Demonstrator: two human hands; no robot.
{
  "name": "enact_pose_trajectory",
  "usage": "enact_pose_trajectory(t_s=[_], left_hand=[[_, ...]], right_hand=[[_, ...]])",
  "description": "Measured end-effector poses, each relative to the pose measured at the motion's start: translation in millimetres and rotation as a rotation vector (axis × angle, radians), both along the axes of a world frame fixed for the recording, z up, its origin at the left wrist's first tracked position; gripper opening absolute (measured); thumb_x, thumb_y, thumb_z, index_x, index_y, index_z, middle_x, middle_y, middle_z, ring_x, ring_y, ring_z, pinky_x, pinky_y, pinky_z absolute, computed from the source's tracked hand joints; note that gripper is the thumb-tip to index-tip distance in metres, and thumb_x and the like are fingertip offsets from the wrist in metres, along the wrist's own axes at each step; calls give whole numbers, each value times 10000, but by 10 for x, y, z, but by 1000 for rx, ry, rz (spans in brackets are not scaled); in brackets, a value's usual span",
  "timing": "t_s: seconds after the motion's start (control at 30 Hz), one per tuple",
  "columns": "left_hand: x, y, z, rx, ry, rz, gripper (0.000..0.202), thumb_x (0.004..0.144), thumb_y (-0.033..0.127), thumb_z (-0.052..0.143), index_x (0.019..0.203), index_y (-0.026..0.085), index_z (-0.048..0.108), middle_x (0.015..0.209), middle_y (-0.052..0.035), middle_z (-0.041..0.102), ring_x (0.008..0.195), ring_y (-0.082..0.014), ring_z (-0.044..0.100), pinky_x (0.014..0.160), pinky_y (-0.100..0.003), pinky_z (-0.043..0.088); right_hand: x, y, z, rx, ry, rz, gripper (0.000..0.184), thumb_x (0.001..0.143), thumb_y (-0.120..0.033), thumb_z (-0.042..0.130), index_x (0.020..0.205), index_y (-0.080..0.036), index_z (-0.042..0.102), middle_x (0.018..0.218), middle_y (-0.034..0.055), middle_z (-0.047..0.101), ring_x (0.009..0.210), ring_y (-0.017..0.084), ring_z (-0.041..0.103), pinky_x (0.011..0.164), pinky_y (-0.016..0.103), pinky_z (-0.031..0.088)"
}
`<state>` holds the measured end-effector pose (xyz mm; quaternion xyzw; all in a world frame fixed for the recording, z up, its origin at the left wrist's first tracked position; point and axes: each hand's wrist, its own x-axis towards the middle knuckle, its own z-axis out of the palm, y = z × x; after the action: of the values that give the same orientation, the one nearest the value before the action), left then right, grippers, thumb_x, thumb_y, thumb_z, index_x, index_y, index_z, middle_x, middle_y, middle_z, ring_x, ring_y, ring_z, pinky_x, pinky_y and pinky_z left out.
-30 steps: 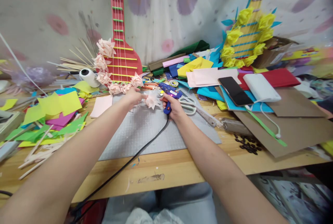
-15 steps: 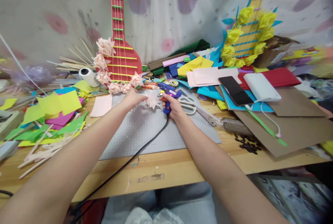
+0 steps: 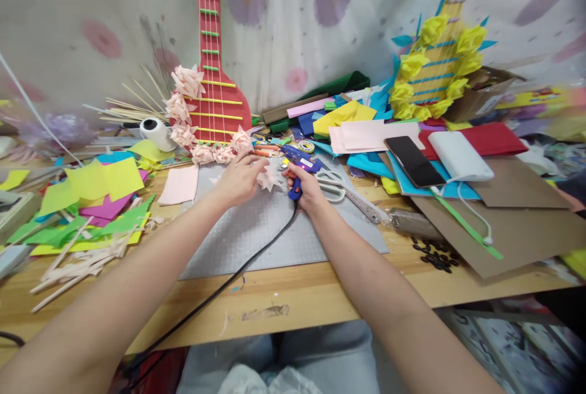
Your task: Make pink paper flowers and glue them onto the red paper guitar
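Note:
My right hand (image 3: 306, 185) is wrapped round the grip of a blue hot glue gun (image 3: 304, 160), its nozzle pointing left and away from me. A black cord runs from its base down to the lower left. Just left of it, a pale pink paper flower (image 3: 270, 177) with pointed petals is over the grey cutting mat (image 3: 256, 241). My left hand (image 3: 242, 179) is beside that flower, palm down with fingers stretched and apart; its fingertips come close to the petals, and whether they touch I cannot tell. Another pale scrap shows by its wrist side.
Behind stands a red paper lute (image 3: 224, 107) edged with pink flowers; a yellow one (image 3: 433, 71) leans at the right. Scissors (image 3: 332, 185) lie right of the glue gun. A phone (image 3: 414, 161), power bank (image 3: 461, 156) and cardboard are at right, coloured paper (image 3: 96, 189) at left.
My left hand has turned palm down and moved slightly right, its fingers spreading near the flower. My right hand and the glue gun have hardly moved.

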<state>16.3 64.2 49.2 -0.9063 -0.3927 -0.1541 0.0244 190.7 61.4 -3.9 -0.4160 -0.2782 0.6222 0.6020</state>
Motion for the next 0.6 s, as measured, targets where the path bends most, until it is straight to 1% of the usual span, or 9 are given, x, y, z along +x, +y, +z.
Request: enact_pose_trajectory(t_s=[0.07, 0.13, 0.23, 0.33, 0.4, 0.53, 0.6], left_hand=[[-9, 6, -51, 13, 38, 4, 519, 716, 72, 389, 1211, 146, 526, 1117, -88, 644, 1173, -229, 494, 1112, -457, 216], [-18, 19, -72, 12, 57, 1, 534, 717, 70, 393, 1231, 152, 514, 1093, -83, 655, 1169, -229, 499, 1116, -465, 205], [-29, 33, -67, 5, 65, 14, 553, 717, 62, 400, 1252, 165, 498, 1084, -77, 660, 1165, -229, 501, 1114, -467, 212], [-26, 38, -61, 19, 38, 20, 553, 722, 68, 403, 1265, 135, 484, 1127, -100, 640, 1172, -233, 491, 1111, -455, 228], [-15, 39, -65, 31, 22, 4, 556, 721, 72, 407, 1270, 118, 478, 1147, -113, 628, 1174, -235, 487, 1115, -450, 224], [21, 32, -76, 43, 33, -28, 565, 718, 70, 409, 1275, 132, 478, 1137, -102, 632, 1172, -229, 489, 1124, -442, 211], [37, 27, -78, 39, 44, -35, 555, 722, 73, 411, 1269, 122, 486, 1138, -112, 630, 1170, -232, 491, 1120, -445, 219]], right_hand=[[1, -1, 1, 3, -1, -1, 227, 672, -334, 686, 587, -150, 582, 425, -41, 502, 361, 37, 392, 347, 153, 330], [1, 1, -1, 9, -1, 2, 226, 668, -336, 690, 592, -152, 583, 432, -42, 504, 365, 38, 395, 352, 157, 339], [2, 8, -7, 22, 2, 2, 229, 652, -338, 696, 586, -150, 583, 456, -36, 525, 374, 37, 403, 352, 161, 341], [2, 9, -9, 20, -2, 4, 228, 650, -341, 694, 584, -150, 587, 449, -39, 513, 374, 38, 399, 350, 160, 338], [3, 8, -7, 19, 1, 9, 222, 655, -335, 690, 586, -150, 590, 441, -40, 503, 378, 39, 402, 355, 158, 342], [6, 4, -2, 16, 11, 4, 207, 668, -316, 677, 585, -146, 593, 451, -34, 518, 385, 41, 410, 352, 157, 337], [5, 3, -1, 11, 7, 1, 215, 671, -317, 678, 579, -146, 587, 446, -33, 517, 378, 41, 407, 348, 159, 329]])
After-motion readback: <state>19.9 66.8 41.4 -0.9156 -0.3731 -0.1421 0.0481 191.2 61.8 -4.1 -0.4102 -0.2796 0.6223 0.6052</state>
